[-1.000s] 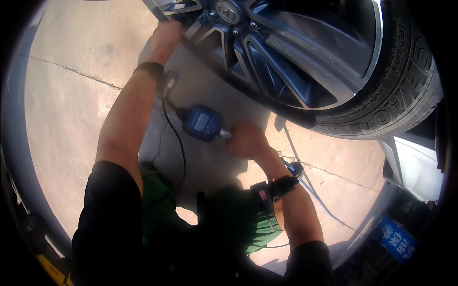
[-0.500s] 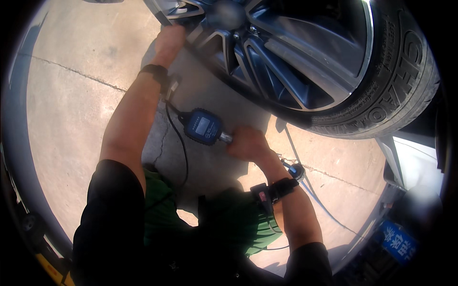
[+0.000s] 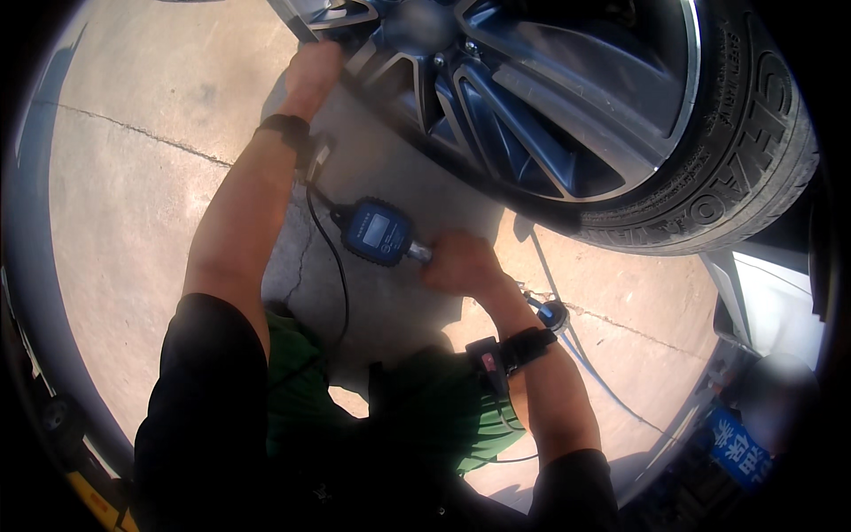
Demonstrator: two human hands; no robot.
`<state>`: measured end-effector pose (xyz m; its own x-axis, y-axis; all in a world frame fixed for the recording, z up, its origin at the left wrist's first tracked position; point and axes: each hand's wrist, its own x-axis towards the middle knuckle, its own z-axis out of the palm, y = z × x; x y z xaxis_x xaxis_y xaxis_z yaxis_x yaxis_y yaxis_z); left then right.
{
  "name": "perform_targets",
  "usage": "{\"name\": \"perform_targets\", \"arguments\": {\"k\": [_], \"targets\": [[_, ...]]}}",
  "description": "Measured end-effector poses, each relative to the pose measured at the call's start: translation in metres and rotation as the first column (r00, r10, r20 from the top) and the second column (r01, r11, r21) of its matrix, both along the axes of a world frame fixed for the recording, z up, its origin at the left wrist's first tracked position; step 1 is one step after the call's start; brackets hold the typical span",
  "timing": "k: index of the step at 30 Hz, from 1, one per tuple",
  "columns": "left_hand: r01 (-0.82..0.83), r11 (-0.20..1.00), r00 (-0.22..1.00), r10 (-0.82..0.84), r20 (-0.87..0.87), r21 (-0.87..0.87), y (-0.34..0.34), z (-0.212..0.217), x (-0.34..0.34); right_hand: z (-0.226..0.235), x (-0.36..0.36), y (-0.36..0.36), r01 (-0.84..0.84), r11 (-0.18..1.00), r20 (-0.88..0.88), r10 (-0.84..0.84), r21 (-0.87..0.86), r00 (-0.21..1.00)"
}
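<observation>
A digital tire inflator gauge with a dark blue face and small grey screen is held out over the concrete. My right hand is closed round its handle end, just past a silver fitting. A thin black hose loops down beside the gauge. My left hand is closed at the lower left edge of the wheel, against the tire. Its fingers are partly hidden, and what they hold does not show. The wheel has dark, machined spokes, and its black tire curves to the right.
A blue air line with a round dark connector runs behind my right forearm over the cracked concrete floor. White car bodywork is at the right. A blue sign stands at the lower right, and a yellow object at the lower left.
The view has shifted very slightly. Both hands and the gauge keep nearly the same places.
</observation>
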<state>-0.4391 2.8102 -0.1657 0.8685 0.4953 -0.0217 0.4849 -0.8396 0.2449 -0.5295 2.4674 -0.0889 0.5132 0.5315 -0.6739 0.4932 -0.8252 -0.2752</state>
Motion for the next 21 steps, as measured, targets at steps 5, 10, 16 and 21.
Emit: {"name": "perform_targets", "arguments": {"k": [5,10,16,21], "targets": [[-0.013,1.000,0.997,0.012,0.080,0.005,-0.001,0.002,0.000,-0.004,0.000,-0.002,-0.021,1.000,-0.004,0.021,0.002,1.000],[-0.117,0.983,0.985,0.133,0.109,-0.141,-0.003,0.002,0.000,-0.004,0.000,-0.001,-0.018,1.000,0.005,0.018,-0.015,1.000],[-0.215,0.932,0.966,0.248,0.080,-0.291,-0.002,0.004,0.002,0.005,0.002,0.005,-0.043,0.997,-0.060,0.039,-0.065,0.997],[-0.257,0.889,0.946,0.312,0.089,-0.378,0.000,0.000,0.004,0.007,0.003,0.006,-0.034,0.997,-0.069,0.029,-0.073,0.997]]}}
